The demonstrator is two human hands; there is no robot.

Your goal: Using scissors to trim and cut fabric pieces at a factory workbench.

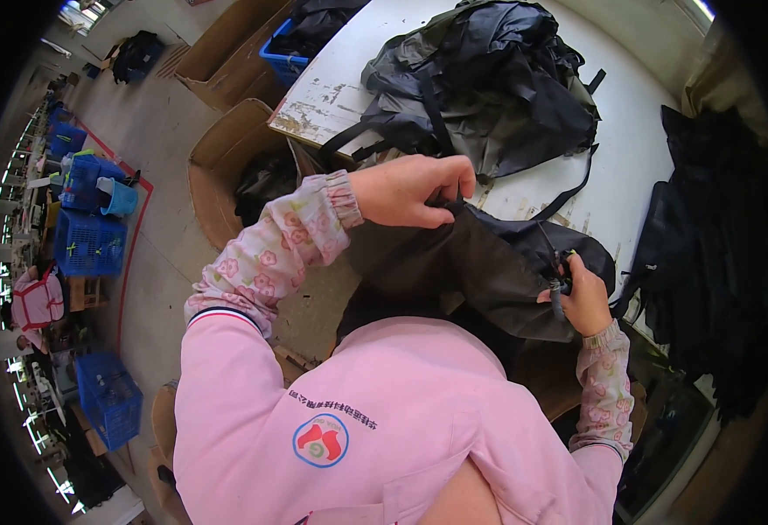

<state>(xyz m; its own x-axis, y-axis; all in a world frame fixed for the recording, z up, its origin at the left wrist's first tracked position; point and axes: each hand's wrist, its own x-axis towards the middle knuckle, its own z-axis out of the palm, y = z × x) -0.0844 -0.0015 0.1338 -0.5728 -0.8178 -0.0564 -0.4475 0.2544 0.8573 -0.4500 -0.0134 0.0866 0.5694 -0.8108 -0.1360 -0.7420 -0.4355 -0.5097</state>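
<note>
My left hand (421, 192) is closed in a pinch on the upper edge of a black fabric piece (480, 262). The cloth stretches from there toward my right hand and hangs over the table edge in front of my body. My right hand (583, 297) is closed around a small dark tool with a grey grip, which looks like thread snips (557, 297). It is held against the right part of the cloth; the tips are hard to make out. Beyond my hands, a heap of black fabric pieces with straps (489, 87) lies on the white table (336, 87).
Black fabric (703, 262) hangs at the right. Left of the table stand an open cardboard box (213, 175) with dark cloth, another carton (226, 61) and a blue basket (283, 61). Blue crates (91, 245) line the floor farther left, near a person in pink (38, 297).
</note>
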